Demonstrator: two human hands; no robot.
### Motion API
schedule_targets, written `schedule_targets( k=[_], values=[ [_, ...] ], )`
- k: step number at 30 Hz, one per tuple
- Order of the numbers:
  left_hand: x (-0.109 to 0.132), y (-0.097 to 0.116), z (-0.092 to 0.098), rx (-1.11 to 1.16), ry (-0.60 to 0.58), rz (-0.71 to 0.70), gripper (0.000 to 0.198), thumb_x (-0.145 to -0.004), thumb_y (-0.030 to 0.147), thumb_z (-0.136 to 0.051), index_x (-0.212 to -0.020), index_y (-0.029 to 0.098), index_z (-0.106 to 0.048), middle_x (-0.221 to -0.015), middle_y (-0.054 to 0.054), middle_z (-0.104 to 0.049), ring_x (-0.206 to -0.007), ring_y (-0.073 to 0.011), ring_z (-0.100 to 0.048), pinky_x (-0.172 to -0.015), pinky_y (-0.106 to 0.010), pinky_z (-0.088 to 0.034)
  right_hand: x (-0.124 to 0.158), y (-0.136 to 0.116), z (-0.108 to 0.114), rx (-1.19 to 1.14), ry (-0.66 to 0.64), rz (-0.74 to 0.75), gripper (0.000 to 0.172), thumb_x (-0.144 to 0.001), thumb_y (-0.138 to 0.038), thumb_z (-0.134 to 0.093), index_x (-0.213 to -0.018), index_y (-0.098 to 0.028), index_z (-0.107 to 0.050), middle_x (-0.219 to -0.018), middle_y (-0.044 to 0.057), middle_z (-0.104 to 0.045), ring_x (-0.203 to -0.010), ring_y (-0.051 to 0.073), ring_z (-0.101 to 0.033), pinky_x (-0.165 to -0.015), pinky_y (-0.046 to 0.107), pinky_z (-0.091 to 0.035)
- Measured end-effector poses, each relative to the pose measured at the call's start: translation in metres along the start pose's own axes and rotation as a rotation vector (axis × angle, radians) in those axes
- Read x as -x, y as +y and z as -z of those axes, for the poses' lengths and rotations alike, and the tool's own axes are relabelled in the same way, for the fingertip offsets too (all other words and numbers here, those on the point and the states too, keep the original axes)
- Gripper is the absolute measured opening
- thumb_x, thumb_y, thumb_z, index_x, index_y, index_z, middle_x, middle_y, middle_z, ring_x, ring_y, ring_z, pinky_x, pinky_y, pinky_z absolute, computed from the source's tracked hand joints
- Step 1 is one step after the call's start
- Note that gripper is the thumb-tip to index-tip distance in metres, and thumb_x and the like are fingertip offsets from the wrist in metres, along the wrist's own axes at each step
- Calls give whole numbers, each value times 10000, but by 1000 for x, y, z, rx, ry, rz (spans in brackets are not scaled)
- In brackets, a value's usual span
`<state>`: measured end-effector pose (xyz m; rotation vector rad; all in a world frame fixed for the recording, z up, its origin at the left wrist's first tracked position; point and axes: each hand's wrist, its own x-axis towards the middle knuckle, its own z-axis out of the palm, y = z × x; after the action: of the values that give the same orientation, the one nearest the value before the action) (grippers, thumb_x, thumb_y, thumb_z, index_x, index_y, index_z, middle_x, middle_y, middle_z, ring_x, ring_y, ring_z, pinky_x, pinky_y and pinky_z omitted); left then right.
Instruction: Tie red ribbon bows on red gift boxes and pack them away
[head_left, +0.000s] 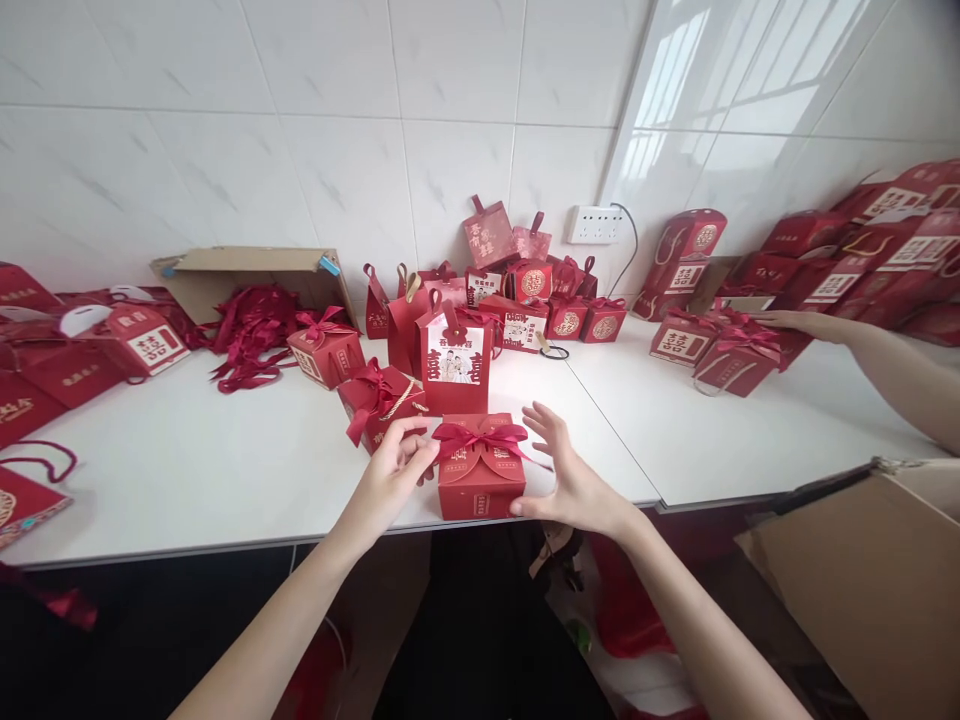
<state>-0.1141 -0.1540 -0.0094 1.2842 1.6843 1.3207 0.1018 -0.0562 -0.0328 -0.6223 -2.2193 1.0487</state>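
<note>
In front of me, at the table's edge, stands a red gift box with a red ribbon bow tied across its folded top. My left hand is at the box's left side, fingers loosely curved and apart, the thumb tip close to the bow's left loop. I cannot tell whether it touches the ribbon. On the opposite side, my right hand has its fingers spread, with the thumb against the lower right corner. Just behind stand a red gift bag with a picture label and another bowed box.
More red boxes crowd the back by the wall. A cardboard box holds a heap of red ribbons. Another person's arm reaches in from the right, near bowed boxes. A large carton stands at lower right.
</note>
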Motion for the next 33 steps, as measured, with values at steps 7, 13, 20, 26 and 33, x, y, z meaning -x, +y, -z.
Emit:
schedule_targets(
  k=[7, 13, 20, 26, 33],
  values=[
    [26, 25, 1, 25, -169, 82, 243, -785, 411, -537, -867, 187, -579, -689, 9, -582, -454, -78, -465, -455, -228, -408, -8, 5, -20, -70, -3, 59, 1057, -651, -340, -732, -1385, -275, 25, -1356, 157, -285, -1270, 286, -347, -1026, 508, -327],
    [44, 13, 2, -44, -478, 248, 198, -773, 353, -542, -840, 181, -613, -767, -38, -671, -564, -117, -560, -530, -243, -456, 4, 4, -26, 60, 207, 150, 987, -665, -296, -710, -1374, -302, -24, -1360, 148, -248, -1295, 323, -304, -983, 528, -389],
    [16, 10, 32, -279, -583, 219, 323, -807, 462, -477, -739, 180, -621, -720, -43, -669, -621, -150, -593, -510, -228, -423, 17, -3, -4, 183, 337, 326, 929, -702, -236, -706, -1367, -349, -67, -1379, 130, -252, -1298, 307, -300, -944, 499, -454],
    [-6, 60, -8, -254, -114, -193, 335, -807, 517, -482, -895, 205, -563, -803, -16, -619, -712, -156, -588, -641, -268, -470, 34, -12, 16, 259, 374, 450, 983, -675, -180, -741, -1394, -342, -90, -1391, 139, -249, -1308, 326, -288, -952, 538, -439],
    [6, 71, -68, -211, -85, -731, 92, -843, 248, -535, -780, 188, -505, -704, 10, -559, -652, -102, -549, -589, -214, -462, 70, -14, 42, 334, 533, 403, 1017, -640, -148, -763, -1406, -325, -119, -1409, 134, -256, -1291, 334, -325, -940, 549, -450]
  ],
)
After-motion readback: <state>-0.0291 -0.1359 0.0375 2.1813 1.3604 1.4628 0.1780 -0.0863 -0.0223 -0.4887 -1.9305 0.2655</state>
